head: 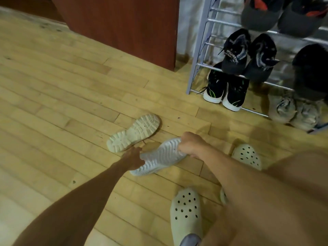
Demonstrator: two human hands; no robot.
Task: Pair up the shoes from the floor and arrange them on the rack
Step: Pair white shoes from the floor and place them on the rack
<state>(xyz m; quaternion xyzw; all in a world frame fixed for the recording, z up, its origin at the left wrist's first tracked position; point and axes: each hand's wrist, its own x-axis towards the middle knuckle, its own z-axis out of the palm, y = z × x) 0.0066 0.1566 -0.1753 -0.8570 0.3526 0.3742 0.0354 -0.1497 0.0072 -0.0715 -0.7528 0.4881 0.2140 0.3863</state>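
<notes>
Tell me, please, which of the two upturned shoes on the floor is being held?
The grey-soled shoe, gripped by the left hand and right hand; the cream lug-soled shoe beyond it lies untouched.

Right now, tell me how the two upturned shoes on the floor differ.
The cream lugged shoe lies free on the floor; the grey wavy-soled shoe is gripped by the left hand and right hand. The cream tread is chunky blocks, the grey fine ridges. Both are sole-up and off the rack.

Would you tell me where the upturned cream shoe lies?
The cream shoe lies sole-up on the wooden floor, just beyond the left hand, left of the shoe rack.
</notes>
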